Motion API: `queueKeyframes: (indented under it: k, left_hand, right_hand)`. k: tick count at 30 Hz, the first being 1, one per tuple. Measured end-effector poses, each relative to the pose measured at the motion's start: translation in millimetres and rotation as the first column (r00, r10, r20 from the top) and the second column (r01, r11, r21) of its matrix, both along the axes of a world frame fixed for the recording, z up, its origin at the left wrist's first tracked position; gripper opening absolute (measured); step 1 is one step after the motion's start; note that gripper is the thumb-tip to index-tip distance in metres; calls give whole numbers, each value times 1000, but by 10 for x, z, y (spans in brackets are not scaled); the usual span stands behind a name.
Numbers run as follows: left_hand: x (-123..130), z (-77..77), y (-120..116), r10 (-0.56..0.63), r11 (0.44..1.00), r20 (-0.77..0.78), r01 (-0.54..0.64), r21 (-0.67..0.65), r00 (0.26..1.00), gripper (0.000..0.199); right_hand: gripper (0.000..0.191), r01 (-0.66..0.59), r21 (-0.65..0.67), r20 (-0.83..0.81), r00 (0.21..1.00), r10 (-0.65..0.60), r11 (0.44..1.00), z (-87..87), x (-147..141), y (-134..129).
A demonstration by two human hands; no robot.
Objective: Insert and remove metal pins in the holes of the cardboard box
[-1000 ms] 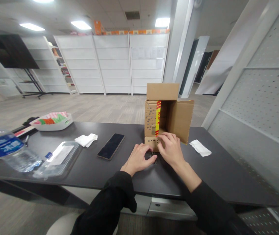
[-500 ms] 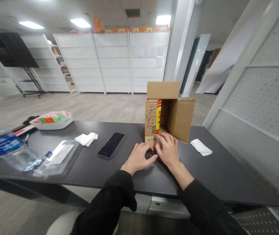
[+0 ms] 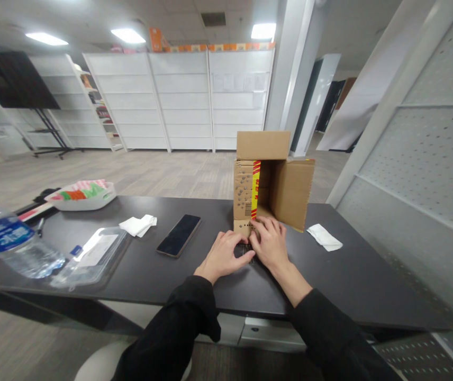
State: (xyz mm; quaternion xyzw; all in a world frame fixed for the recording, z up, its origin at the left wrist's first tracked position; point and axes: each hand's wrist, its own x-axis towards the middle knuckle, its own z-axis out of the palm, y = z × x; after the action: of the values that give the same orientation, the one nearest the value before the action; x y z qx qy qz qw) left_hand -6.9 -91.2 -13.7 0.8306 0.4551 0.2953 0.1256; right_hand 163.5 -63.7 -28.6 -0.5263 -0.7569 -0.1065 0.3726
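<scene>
A cardboard box [image 3: 243,185] stands on the dark table with its opening facing me and its flaps spread; a yellow and red tape strip and rows of small dots mark its left flap. Thin dark pieces [image 3: 247,253], too small to make out, lie in front of the box between my hands. My left hand [image 3: 224,255] rests on the table at their left, fingers curved and thumb apart. My right hand [image 3: 270,241] is at the lower flap, fingers bent over its edge; what its fingertips hold, if anything, is hidden.
A phone [image 3: 179,235], a folded tissue [image 3: 138,225] and a clear plastic case [image 3: 93,256] lie left of my hands. Farther left are a water bottle [image 3: 16,241] and a white tray [image 3: 91,203] of colourful items. Another tissue [image 3: 324,237] lies at the right.
The whole view has shifted slightly. My hands stay in nearly the same place by the box, with the thin dark pieces a little more visible between them.
</scene>
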Motion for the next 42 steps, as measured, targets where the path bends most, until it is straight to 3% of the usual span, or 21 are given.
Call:
queueKeyframes:
  k: [28,42]
  left_hand:
    - [7,1,3,-2,1000,-6,2,4,1000,27]
    - [4,12,-2,0,1000,10,0,-10,1000,27]
  right_hand:
    - [19,11,-84,72,997,-5,996,26,-24,-51]
    - [35,161,-60,99,983,-155,985,16,-20,-52]
